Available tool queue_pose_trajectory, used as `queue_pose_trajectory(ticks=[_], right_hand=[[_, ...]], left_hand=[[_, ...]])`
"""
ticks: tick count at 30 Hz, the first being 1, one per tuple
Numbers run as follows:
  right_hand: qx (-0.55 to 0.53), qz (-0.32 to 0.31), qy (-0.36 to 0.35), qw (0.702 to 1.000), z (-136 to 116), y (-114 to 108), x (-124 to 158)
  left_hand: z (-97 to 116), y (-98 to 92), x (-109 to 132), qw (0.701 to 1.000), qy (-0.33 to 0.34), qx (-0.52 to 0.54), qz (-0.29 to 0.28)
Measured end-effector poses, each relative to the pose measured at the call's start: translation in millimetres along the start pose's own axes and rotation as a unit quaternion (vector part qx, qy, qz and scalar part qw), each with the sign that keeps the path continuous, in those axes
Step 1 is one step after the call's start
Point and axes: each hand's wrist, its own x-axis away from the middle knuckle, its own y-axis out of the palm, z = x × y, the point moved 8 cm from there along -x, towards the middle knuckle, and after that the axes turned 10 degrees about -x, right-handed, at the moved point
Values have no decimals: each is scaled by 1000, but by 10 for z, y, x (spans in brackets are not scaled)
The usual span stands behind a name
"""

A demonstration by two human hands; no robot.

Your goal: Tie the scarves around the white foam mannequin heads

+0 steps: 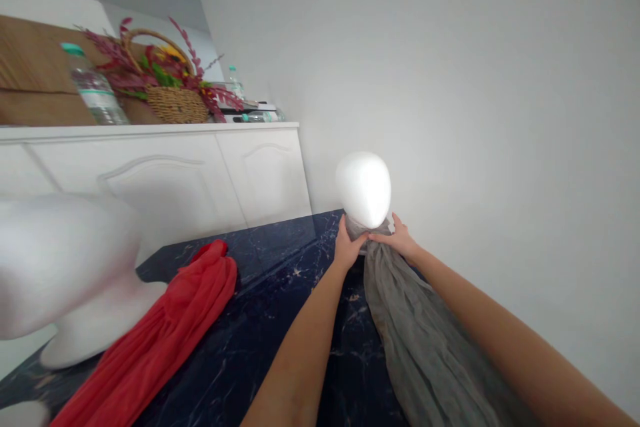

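Grey scarf (415, 333) trails lengthwise toward my camera from its gathered top, between left hand (347, 248) and right hand (401, 239), neither nearer. I have both pinching it, thumbs meeting, just below the white head (364, 187).

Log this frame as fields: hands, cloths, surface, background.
left hand: holding gathered grey cloth below smooth white mannequin head
right hand: same cloth, other side
other cloth: bunched red fabric, beside nearer white mannequin head
surface: glossy dark-blue marbled tabletop
background: white panelled cabinet, brown wicker flower basket on top
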Motion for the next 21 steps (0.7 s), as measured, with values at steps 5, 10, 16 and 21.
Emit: queue_pose_trajectory(ticks=[5,10,16,21], right_hand=[[188,-37,14,981,21,99,538],[401,-168,1,900,-31,-103,592],[500,-93,36,860,-109,-867,39],[512,-38,26,858,61,-993,-24]], left_hand=[[-49,-19,63,999,-1,-38,18],[31,-17,83,997,31,-71,17],[31,5,87,995,40,-94,14],[45,-8,105,995,36,-94,9]])
